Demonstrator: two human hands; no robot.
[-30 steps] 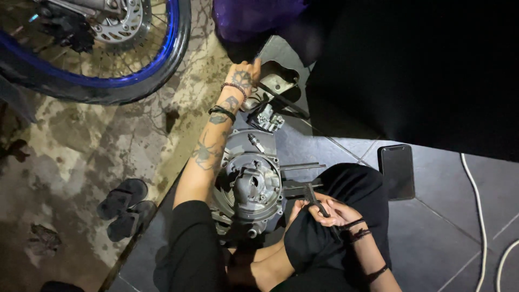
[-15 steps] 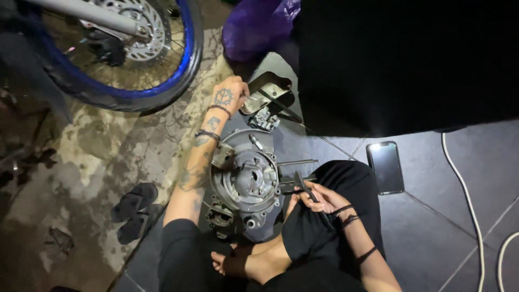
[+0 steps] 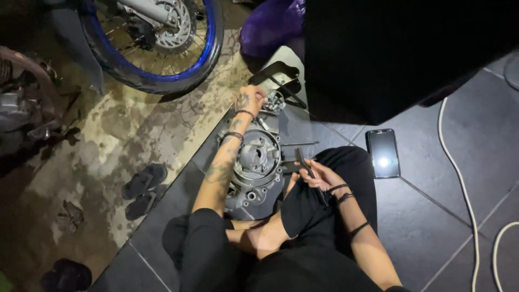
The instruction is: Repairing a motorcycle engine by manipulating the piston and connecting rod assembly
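Head view, biggest first: motorbike wheel with blue rim at far left, close to the work area, its tyre edge not far from the left hand. A bump against the bike is a risk in my view, since the person sits cross-legged on the floor with little room to shift

Black box fills the far right and throws the small parts beside it into shadow; poor light makes a dropped screw hard to find

Round grey engine cover lies flat on the dark tiles between the knees, near centre, bolt holes around its edge. It sits loose, nothing clamps it, so a push from the forearm crossing it could slide it

White cable runs along the right side, a snag hazard for a foot

Phone lies screen up on the tile just right of the knee, likely to get knocked or scratched by a tool

Sandals on the stained concrete at left, well apart

Left hand reaches far, fingers closed around a small metal part beside a black bracket; grip looks partial, it could slip

Right hand is clamped on a thin dark tool over the thigh, tip pointing at the cover; a slip could jab the leg
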